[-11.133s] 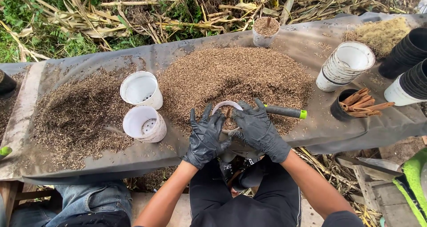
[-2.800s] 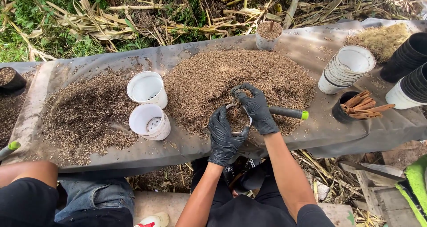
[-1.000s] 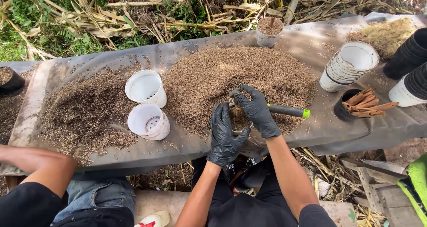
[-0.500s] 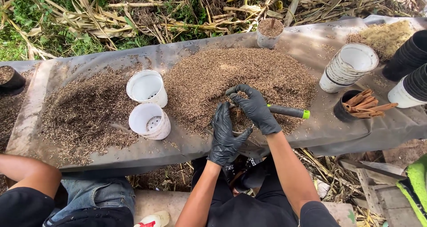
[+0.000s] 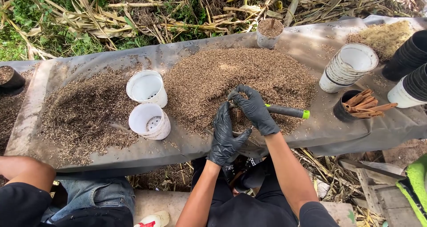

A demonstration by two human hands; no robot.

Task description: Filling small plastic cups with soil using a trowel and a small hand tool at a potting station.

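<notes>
My left hand (image 5: pixel 226 135) cups the small pot (image 5: pixel 238 120) while my right hand (image 5: pixel 252 107), fingers curled, presses husk mix (image 5: pixel 209 78) in; topping up likely follows.

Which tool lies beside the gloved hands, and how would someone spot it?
On the grey-covered table, find the big central husk pile. At its right edge, beside the right hand, lies a tool: the only dark handle with a bright green tip.

A small pot (image 5: pixel 238 120), mostly hidden between two black-gloved hands, is sitting at the near edge of a broad mound of brown husk mix (image 5: pixel 240 78) and is showing dark filling inside. A dark-handled tool with a green tip (image 5: pixel 287 111) is lying just beside it on the mound.
</notes>
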